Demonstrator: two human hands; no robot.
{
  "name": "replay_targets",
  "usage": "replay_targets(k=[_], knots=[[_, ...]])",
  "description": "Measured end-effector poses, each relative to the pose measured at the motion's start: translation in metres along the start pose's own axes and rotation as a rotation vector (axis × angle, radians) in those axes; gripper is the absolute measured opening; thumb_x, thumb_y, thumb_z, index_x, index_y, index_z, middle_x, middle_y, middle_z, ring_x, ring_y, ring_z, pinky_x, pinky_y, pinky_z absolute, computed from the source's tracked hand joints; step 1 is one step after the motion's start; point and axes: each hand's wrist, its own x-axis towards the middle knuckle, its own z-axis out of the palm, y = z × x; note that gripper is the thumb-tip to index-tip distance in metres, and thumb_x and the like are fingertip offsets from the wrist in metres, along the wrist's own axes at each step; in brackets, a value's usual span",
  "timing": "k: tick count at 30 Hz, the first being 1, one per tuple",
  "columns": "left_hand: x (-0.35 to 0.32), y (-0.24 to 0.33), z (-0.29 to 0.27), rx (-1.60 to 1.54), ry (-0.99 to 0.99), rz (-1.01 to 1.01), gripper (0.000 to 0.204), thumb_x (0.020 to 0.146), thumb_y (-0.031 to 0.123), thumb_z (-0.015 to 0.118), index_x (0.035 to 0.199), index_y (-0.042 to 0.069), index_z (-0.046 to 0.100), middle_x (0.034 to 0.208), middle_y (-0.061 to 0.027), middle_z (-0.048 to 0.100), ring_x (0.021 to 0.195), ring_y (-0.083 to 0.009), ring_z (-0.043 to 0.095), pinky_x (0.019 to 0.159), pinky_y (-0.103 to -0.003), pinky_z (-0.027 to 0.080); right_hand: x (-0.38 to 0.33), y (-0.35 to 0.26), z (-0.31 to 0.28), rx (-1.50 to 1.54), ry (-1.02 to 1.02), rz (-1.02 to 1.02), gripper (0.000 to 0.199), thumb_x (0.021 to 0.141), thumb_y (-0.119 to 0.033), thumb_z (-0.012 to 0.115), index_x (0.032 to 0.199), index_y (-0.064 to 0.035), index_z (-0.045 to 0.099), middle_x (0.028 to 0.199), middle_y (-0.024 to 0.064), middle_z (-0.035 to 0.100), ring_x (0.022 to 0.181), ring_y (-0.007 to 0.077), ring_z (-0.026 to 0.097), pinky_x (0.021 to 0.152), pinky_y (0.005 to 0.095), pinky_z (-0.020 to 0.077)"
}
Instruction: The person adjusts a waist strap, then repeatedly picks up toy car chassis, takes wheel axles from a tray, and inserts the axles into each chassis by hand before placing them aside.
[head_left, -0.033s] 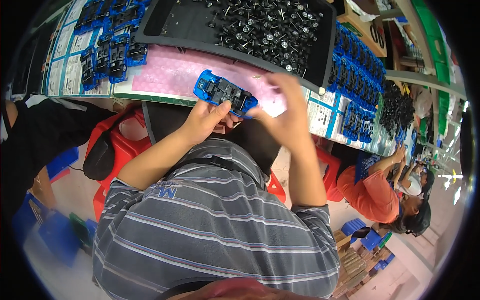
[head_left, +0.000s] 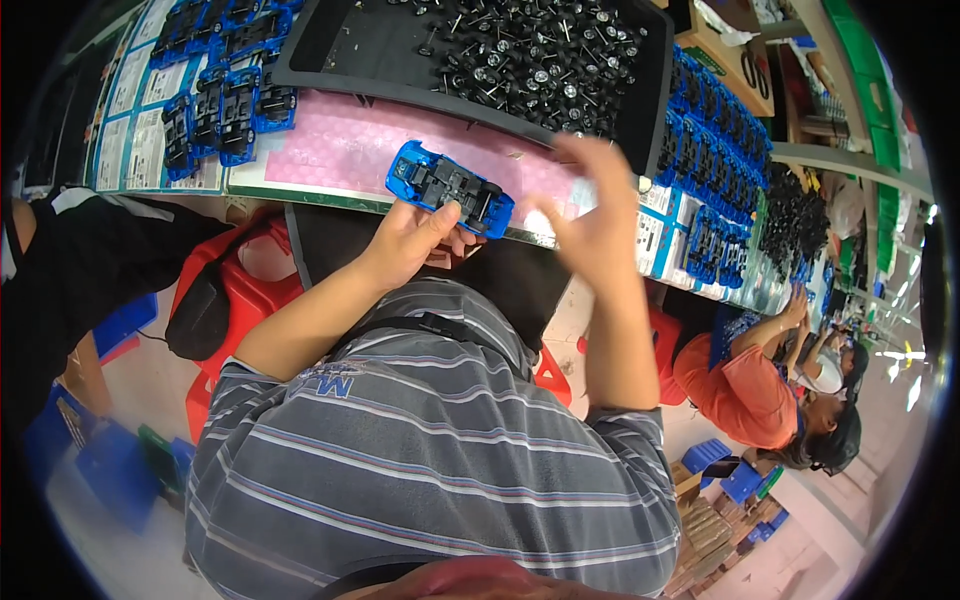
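My left hand point(head_left: 415, 235) holds a blue toy car point(head_left: 452, 190) upside down above the table's near edge, thumb across its black underside. A dark wheel pair shows at the car's right end. My right hand point(head_left: 600, 215) is to the right of the car and apart from it, slightly blurred, its thumb and fingers spread with nothing visible between them. Beyond both hands stands a black tray point(head_left: 350, 55) with many loose wheel-and-axle pieces point(head_left: 530, 65) heaped mostly in its middle and right.
Pink bubble wrap point(head_left: 340, 145) covers the table in front of the tray. Rows of upturned blue toy cars point(head_left: 235, 115) lie at the left, and more toy cars point(head_left: 715, 160) at the right. Co-workers sit on both sides, one in an orange shirt point(head_left: 745, 385). Red stools point(head_left: 245, 290) stand below.
My right hand has moved right, away from the toy car's right end, and its thumb no longer touches the car. My left hand and the car have hardly moved.
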Motion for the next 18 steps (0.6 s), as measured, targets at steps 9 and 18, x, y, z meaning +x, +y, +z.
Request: replay_targets(k=[9,18], knots=[[-0.002,0.006,-0.002,-0.047,0.032,-0.005,0.035,0.101,0.035,0.058,0.118,0.005,0.055,0.093,-0.0071,0.068,0.074,-0.0084,0.063,0.065,-0.024,0.053,0.081,0.100,-0.008,-0.456,-0.398,0.359,0.027,0.077,-0.020,0.081,0.095,-0.0011,0.075,0.092,0.0171,0.071,0.081,0.0355,0.069,0.076,0.0408,0.0544],[-0.004,0.002,-0.015,-0.001,0.020,-0.063,0.031,0.100,0.030,0.061,0.116,0.004,0.054,0.092,-0.0068,0.067,0.071,-0.0100,0.062,0.063,-0.025,0.054,0.041,0.076,-0.019,-0.114,0.211,0.217,0.019,0.083,-0.009,0.076,0.102,-0.0039,0.075,0.120,0.0148,0.063,0.089,0.0231,0.069,0.074,0.0301,0.0553]])
